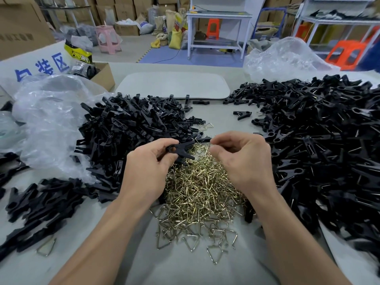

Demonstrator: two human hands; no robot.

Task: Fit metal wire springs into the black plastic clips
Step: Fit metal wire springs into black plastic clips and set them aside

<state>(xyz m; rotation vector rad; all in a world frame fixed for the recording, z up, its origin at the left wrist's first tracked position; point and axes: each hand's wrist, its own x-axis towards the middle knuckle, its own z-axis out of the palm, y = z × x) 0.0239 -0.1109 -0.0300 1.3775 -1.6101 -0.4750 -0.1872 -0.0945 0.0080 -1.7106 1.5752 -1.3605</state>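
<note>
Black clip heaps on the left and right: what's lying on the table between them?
In the head view, a pile of gold-coloured wire springs lies between the left heap and the right heap; the left hand holds one black clip above it.

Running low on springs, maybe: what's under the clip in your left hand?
A heap of gold-coloured wire springs lies on the table under the black clip that the left hand grips. The hands cover its sides; whether the right hand holds anything is hidden.

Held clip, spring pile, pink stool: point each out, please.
held clip (181, 150), head view, middle of its black body.
spring pile (199, 188), head view, centre of the heap.
pink stool (104, 29), head view, its seat top.
</note>
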